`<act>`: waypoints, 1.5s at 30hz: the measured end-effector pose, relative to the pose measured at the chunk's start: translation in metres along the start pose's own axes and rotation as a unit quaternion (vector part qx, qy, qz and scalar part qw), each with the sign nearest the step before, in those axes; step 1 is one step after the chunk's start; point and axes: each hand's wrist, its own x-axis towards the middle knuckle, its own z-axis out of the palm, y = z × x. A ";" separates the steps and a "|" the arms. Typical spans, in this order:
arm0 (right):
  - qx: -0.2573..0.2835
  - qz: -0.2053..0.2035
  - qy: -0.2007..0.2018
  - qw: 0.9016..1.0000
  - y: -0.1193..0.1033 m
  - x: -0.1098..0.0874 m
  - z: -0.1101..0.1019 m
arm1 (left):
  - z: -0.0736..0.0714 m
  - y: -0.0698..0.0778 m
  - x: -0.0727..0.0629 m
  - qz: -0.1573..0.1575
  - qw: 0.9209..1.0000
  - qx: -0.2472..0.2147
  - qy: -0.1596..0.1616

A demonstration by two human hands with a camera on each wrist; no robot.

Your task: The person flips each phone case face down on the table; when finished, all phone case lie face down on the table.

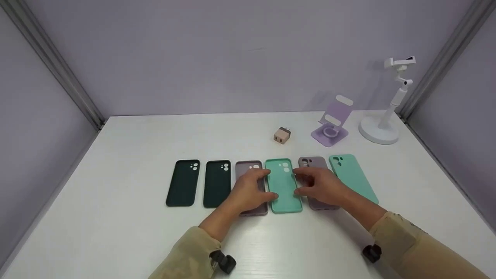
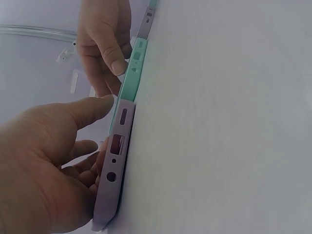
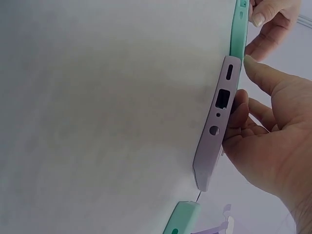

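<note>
Head view, desk (image 1: 128, 155): under left hand (image 1: 248, 192) and right hand (image 1: 323, 184), bearing a row of cases (image 1: 183, 184).
Hands: both unclenched, thumb and forefinger spread at the left and right edges of the green case (image 1: 285, 186).
Case: flat between the hands; likely step, straightening it in the row; next probably calls for even sideways pressure.
Charger (image 1: 282, 136): beyond both hands.

six phone cases (image 1: 283, 190) on white table (image 1: 120, 186)

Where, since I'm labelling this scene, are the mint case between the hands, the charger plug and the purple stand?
Mint case (image 1: 284, 190): head view, middle of its upward face.
Charger plug (image 1: 283, 135): head view, pale body.
Purple stand (image 1: 338, 111): head view, tilted plate.
</note>
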 end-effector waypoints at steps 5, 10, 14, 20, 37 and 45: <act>-0.004 -0.002 0.001 1.000 0.001 0.000 0.000 | 0.001 -0.001 0.000 0.011 1.000 0.009 0.003; -0.006 -0.002 0.002 1.000 0.002 -0.001 0.001 | 0.002 -0.003 0.001 0.016 1.000 0.013 0.000; -0.006 -0.003 0.003 1.000 0.002 -0.001 0.001 | 0.003 -0.005 0.002 0.019 1.000 0.018 0.001; -0.017 -0.002 -0.002 1.000 0.002 0.000 0.002 | 0.005 -0.005 0.002 0.017 1.000 0.026 -0.004; -0.055 0.007 0.011 0.998 -0.009 0.003 0.007 | 0.003 -0.004 0.002 0.020 1.000 0.022 -0.002; -0.040 0.027 0.016 0.999 -0.014 0.001 0.006 | 0.003 -0.005 0.002 0.018 0.999 0.032 -0.005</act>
